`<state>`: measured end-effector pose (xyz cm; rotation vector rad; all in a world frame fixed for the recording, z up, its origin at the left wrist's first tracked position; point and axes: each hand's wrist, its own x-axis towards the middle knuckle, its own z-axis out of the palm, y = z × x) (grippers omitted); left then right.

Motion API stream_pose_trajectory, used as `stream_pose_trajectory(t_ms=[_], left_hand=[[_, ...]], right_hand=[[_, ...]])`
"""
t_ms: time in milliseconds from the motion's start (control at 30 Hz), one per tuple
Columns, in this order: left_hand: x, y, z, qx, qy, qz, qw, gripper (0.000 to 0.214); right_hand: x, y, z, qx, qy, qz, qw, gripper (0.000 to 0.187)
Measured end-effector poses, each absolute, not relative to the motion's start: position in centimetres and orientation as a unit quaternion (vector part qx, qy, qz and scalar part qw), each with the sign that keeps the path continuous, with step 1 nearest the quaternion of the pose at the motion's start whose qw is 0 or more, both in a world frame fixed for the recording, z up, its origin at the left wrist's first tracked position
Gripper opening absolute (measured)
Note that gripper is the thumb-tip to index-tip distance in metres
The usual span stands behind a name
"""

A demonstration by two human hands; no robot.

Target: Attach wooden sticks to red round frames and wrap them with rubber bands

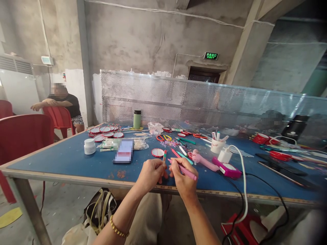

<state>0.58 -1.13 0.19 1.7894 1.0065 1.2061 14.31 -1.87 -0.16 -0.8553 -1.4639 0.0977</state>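
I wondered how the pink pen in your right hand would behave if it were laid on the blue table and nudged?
The pink pen looks slim and round, so it would probably roll on the flat blue table. It juts straight past the right hand, so it is likely stiff. Fingertips alone carry it, suggesting it is light.

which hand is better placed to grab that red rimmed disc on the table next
Left, probably. The left hand is just in front of the red rimmed disc, while the right hand is farther aside, gripping a pink pen. The left does hold a small stick, though.
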Motion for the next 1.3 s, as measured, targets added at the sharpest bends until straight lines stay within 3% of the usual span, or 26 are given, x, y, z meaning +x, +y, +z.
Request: stream_pose_trajectory(t_ms=[200,1300], left_hand=[[0.50,-1.70,0.69,0.700,0.405,0.465,0.361,0.035],[0.52,-1.33,0.17,0.709,0.390,0.466,0.358,0.033]], right_hand=[[14.32,-1.74,-0.05,-0.366,-0.686,-0.017,0.629,0.016],[14.21,-1.93,0.33,-0.358,-0.715,-0.036,0.599,0.019]])
